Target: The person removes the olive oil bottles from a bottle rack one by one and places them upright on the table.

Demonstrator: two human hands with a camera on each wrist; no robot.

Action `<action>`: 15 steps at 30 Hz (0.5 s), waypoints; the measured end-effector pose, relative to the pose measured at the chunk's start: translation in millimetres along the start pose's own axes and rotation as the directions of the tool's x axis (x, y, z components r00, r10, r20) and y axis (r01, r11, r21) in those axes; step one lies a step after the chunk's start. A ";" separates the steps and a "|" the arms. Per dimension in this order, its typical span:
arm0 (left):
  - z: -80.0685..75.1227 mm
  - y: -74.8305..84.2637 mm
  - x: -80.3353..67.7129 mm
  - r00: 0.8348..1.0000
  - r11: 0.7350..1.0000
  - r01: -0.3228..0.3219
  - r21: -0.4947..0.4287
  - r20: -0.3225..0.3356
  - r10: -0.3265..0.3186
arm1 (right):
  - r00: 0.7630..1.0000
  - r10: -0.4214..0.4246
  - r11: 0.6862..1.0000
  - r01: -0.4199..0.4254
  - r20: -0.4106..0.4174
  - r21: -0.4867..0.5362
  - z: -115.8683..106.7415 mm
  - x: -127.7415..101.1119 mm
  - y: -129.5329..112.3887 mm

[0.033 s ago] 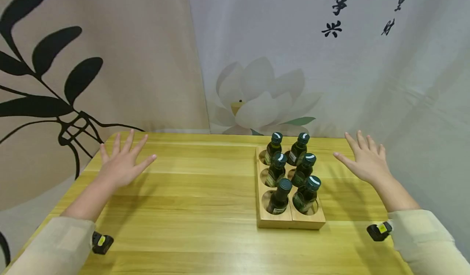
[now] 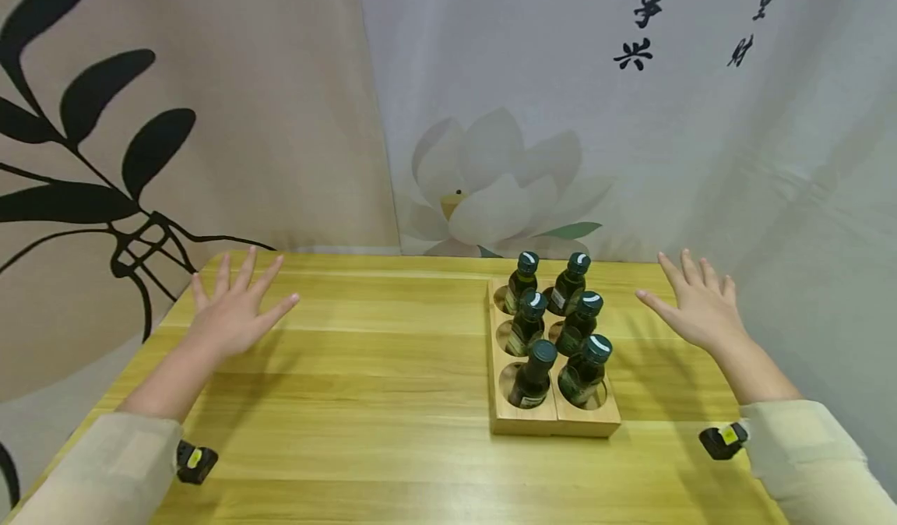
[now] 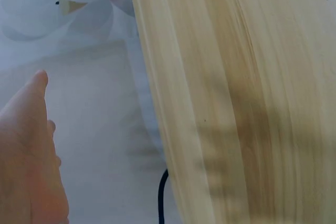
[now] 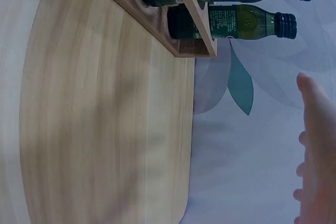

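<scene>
In the head view I'm seeing bottles [image 2: 576, 329] standing in a rack [image 2: 522, 424], left of the right hand [image 2: 701, 311] and well apart from the left hand [image 2: 231, 318]; both are hovering splayed, released. Left wrist: I'm seeing hand and table [image 3: 283, 66]. Right wrist: bottles are showing, apart from the hand.

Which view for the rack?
Head: the rack is whole there, with six bottles. Right wrist shows only part of it, with two bottles, cut off by the top edge. Left wrist shows none.
</scene>
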State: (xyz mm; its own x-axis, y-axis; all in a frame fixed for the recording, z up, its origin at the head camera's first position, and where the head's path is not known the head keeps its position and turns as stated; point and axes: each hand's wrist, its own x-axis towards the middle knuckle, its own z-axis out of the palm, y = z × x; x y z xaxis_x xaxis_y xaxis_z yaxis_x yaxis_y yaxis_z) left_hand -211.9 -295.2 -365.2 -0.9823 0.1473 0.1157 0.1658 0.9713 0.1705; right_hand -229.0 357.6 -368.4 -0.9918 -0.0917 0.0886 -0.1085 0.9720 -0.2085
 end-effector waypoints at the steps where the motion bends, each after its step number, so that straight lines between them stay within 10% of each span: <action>1: 0.5 0.6 0.3 1.000 1.000 0.000 -0.003 0.005 0.000 | 1.000 0.001 1.000 -0.001 0.003 -0.002 0.6 -0.4 0.3; 15: 4.8 9.9 3.7 1.000 1.000 -0.007 -0.017 0.017 0.008 | 1.000 -0.015 1.000 0.015 -0.026 -0.001 6.0 -10.2 -1.3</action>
State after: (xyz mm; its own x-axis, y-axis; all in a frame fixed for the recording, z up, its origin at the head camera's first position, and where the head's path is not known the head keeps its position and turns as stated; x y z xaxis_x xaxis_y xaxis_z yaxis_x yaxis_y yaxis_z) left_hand -214.4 -284.2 -367.8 -0.9824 0.1579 0.1000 0.1744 0.9669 0.1863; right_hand -219.2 356.0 -374.9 -0.9880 -0.1007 0.1170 -0.1234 0.9706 -0.2064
